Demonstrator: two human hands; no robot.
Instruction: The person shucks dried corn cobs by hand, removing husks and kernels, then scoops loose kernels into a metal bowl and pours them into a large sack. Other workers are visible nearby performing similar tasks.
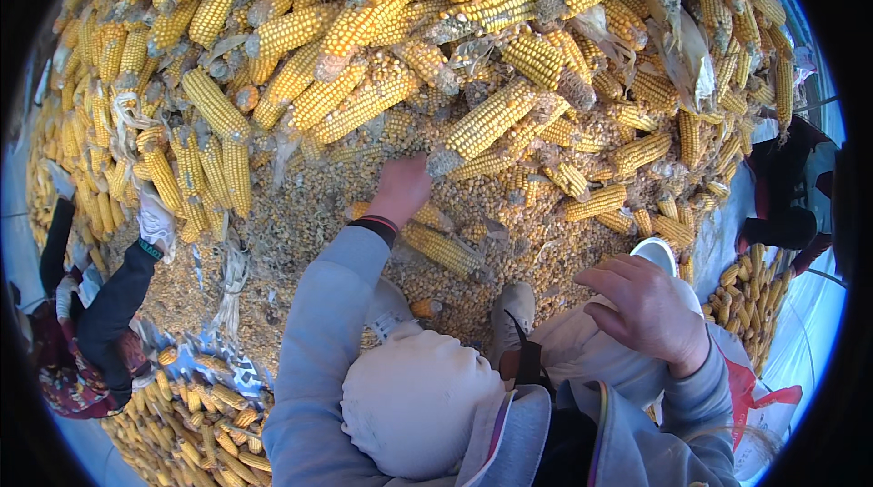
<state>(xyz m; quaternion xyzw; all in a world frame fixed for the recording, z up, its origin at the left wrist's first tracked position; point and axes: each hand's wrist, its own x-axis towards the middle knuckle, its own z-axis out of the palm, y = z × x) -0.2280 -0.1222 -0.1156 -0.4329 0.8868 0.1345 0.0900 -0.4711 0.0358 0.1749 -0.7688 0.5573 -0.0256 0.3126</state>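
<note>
Left hand [405,185]: reaching in over loose kernels [300,241]; its fingers are hiding, so I cannot tell whether they are spreading or pinching.
Right hand [647,307]: hovering over a pale trouser leg [573,341], fingers bending loosely, thumb standing apart, visibly gripping nothing.
Nearest cob [488,126]: lying aslant on the pile [382,23], its grey tip [444,160] ending just beside the left hand; any contact is staying unclear.
Cob handling: probably feeling light and stiff, its dry kernels perhaps slipping or shedding under hard squeezing.
Best hold: likely wrapping the thick middle, avoiding the crumbly-looking tip.
Lower cob [443,249]: resting on kernels, nearer the body.
White container [668,255]: showing its rim just beyond the right hand.
</note>
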